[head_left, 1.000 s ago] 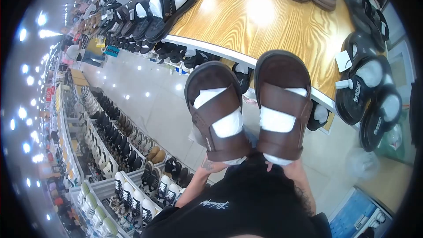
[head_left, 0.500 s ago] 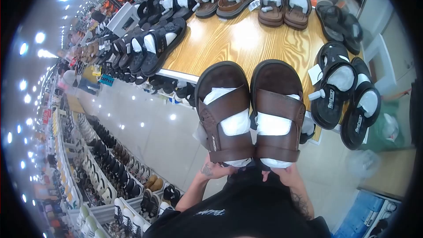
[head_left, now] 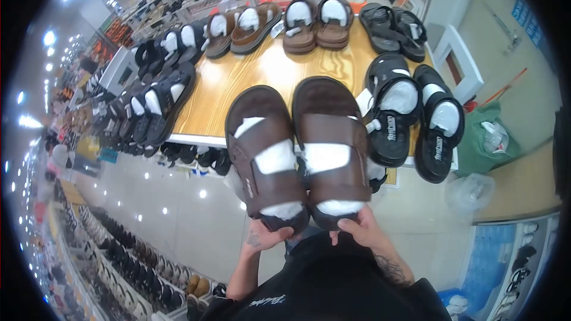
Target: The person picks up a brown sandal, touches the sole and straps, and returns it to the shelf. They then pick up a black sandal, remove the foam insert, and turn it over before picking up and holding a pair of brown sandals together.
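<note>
A pair of dark brown strap sandals stuffed with white paper is held up in front of me, toes pointing away. My left hand (head_left: 269, 238) grips the left sandal (head_left: 262, 131) at its heel, thumb on top. By the heel of the right sandal (head_left: 332, 129), my right hand (head_left: 361, 229) is closed with its thumb on the upper side. The two sandals touch or nearly touch side by side. Most of my fingers are hidden beneath the soles. Behind the toes lies the wood-grain table top (head_left: 220, 92).
Black sandals (head_left: 437, 137) line the table's right side. Brown sandals (head_left: 333, 24) stand along its back, dark ones (head_left: 169, 98) at the left. Shoe racks (head_left: 113, 261) run along the lower left. A green bag (head_left: 485, 131) sits on the right, near a white frame (head_left: 461, 62).
The view has shifted right, so the table and its sandals appear further left. The brown sandals in my hands tilt slightly, and both thumbs now show on the heels.
</note>
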The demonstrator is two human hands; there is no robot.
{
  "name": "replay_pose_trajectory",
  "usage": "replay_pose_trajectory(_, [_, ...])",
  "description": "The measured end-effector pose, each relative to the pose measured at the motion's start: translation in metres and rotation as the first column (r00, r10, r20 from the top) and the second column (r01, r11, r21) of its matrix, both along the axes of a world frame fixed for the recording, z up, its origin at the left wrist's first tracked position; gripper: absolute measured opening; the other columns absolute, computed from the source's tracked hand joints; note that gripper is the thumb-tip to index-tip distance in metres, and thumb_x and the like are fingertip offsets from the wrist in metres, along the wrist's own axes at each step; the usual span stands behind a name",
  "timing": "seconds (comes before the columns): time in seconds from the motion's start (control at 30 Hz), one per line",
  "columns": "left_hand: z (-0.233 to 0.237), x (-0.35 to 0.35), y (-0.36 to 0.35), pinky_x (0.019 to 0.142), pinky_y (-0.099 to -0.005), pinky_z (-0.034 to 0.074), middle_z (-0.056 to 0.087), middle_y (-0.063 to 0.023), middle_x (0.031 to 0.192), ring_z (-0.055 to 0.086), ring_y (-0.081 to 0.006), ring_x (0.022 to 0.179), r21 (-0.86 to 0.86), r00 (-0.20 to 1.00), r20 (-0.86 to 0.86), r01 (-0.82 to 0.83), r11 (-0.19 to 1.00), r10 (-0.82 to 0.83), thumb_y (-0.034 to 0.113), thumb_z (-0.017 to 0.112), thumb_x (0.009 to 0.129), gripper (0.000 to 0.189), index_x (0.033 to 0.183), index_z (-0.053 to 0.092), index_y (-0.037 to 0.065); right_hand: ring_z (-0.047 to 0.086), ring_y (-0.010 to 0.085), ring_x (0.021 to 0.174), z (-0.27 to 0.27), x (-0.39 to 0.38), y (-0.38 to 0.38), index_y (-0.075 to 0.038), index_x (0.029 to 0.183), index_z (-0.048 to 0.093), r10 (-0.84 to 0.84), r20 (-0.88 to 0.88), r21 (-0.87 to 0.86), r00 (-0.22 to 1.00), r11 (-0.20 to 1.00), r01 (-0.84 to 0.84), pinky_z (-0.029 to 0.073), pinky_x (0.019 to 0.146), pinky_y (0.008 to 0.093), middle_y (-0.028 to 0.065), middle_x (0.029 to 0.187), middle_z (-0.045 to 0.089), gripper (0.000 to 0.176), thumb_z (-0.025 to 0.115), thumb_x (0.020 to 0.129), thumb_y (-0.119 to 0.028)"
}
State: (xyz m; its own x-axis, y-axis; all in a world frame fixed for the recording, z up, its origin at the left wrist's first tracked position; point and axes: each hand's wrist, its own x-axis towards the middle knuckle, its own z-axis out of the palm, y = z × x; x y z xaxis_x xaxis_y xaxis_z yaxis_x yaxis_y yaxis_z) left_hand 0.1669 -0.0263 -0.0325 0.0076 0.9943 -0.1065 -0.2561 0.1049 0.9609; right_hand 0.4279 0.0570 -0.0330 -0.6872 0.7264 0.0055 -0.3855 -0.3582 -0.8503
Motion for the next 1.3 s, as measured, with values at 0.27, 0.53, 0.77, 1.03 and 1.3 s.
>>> replay_pose_trajectory(0.27, [0.062, -0.019, 0.087, 0.031, -0.0315, 0.046, 0.064, -0.0217, 0.064, 0.059, -0.0253, 0.039, 0.062, 0.989, 0.14, -0.056, 0.997, 0.047, 0.033, 0.072, 0.081, 0.055, 0.105, 0.057, -0.015, 0.067, 0.0206, 0.062, 0.069, -0.042, 0.049, 0.003, 0.126, 0.039, -0.224, -0.063, 0.09, 0.973, 0.969, 0.229, 0.06, 0.051, 0.0336, 0.0143, 0.093, 0.062, 0.035, 0.058, 0.102, -0.015])
replay_pose_trajectory(0.53, [0.074, -0.037, 0.13, 0.029, -0.0233, 0.024, 0.054, -0.007, 0.053, 0.036, -0.0085, 0.03, -0.213, 0.996, 0.073, 0.072, 0.974, -0.058, 0.027, 0.061, 0.094, 0.029, 0.093, 0.055, -0.002, 0.045, 0.0104, 0.04, 0.083, -0.061, 0.067, -0.008, 0.109, 0.051, -0.387, 0.086, -0.12, 0.918, 0.911, 0.395, 0.03, 0.031, 0.0236, 0.0017, 0.065, 0.048, 0.031, 0.055, 0.103, -0.038])
replay_pose_trajectory(0.77, [0.086, -0.048, 0.118, 0.03, -0.0217, 0.022, 0.049, -0.0028, 0.052, 0.034, -0.0053, 0.031, -0.234, 0.991, 0.084, 0.119, 0.965, -0.101, 0.032, 0.063, 0.096, 0.033, 0.094, 0.052, 0.001, 0.047, 0.0107, 0.039, 0.082, -0.058, 0.065, -0.006, 0.103, 0.052, -0.321, 0.078, -0.193, 0.944, 0.924, 0.33, 0.033, 0.031, 0.0239, 0.0003, 0.064, 0.045, 0.028, 0.058, 0.102, -0.033])
replay_pose_trajectory(1.03, [0.099, -0.038, 0.11, 0.035, -0.0222, 0.026, 0.053, -0.005, 0.064, 0.038, -0.0069, 0.038, -0.172, 0.989, -0.091, -0.135, 0.976, 0.12, 0.025, 0.068, 0.097, 0.075, 0.157, 0.025, 0.013, 0.059, 0.0144, 0.051, 0.074, -0.065, 0.054, -0.004, 0.106, 0.053, -0.374, 0.006, -0.178, 0.927, 0.912, 0.369, 0.046, 0.039, 0.0258, 0.0034, 0.075, 0.057, 0.02, 0.056, 0.104, -0.024])
replay_pose_trajectory(1.3, [0.107, -0.012, 0.116, 0.035, -0.0265, 0.032, 0.052, -0.0013, 0.055, 0.044, -0.0085, 0.038, -0.072, 0.887, -0.342, -0.355, 0.932, 0.312, 0.03, 0.064, 0.1, 0.077, 0.162, 0.02, 0.019, 0.074, 0.0285, 0.088, 0.029, -0.074, -0.007, 0.008, 0.13, 0.051, 0.013, 0.105, -0.04, 0.994, 0.999, -0.009, 0.061, 0.067, 0.0322, 0.0235, 0.116, 0.067, 0.036, 0.051, 0.107, -0.019])
